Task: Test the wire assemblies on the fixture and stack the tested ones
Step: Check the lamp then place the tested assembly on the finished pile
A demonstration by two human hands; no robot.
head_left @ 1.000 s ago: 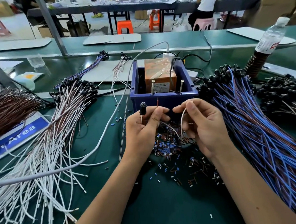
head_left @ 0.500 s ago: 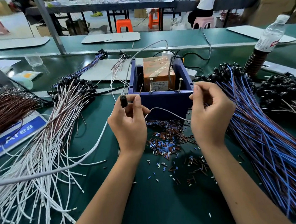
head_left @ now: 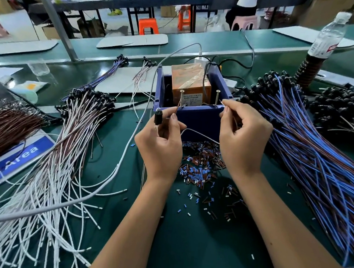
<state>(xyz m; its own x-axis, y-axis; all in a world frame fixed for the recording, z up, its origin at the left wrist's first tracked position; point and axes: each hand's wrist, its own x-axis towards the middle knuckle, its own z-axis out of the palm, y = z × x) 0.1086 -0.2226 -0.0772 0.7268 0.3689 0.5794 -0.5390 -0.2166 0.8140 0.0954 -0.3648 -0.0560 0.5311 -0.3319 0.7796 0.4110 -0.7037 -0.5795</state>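
Note:
The test fixture [head_left: 198, 116] is a blue open box holding an orange taped block, with two upright screws on its front rim. My left hand [head_left: 160, 145] grips a wire assembly [head_left: 199, 134] by its black cylindrical end and holds a brown lead against the left screw [head_left: 181, 98]. The other lead is pinched in my right hand [head_left: 243, 136], close to the right screw [head_left: 217, 98]. The white wire sags between both hands. A pile of white and brown assemblies [head_left: 66, 151] lies on the left, and a blue and brown pile [head_left: 308, 155] on the right.
Cut insulation bits [head_left: 201, 167] litter the green mat below the fixture. A grey cable [head_left: 110, 177] crosses the left pile toward the fixture. A dark brown wire bundle [head_left: 5, 126] and a blue label lie far left. A bottle [head_left: 325, 39] stands back right, black-ended assemblies [head_left: 345, 103] beside it.
Both hands rose from above the scrap pile to the fixture's front rim. The wire stretched out between them, and its ends now sit at the two screws.

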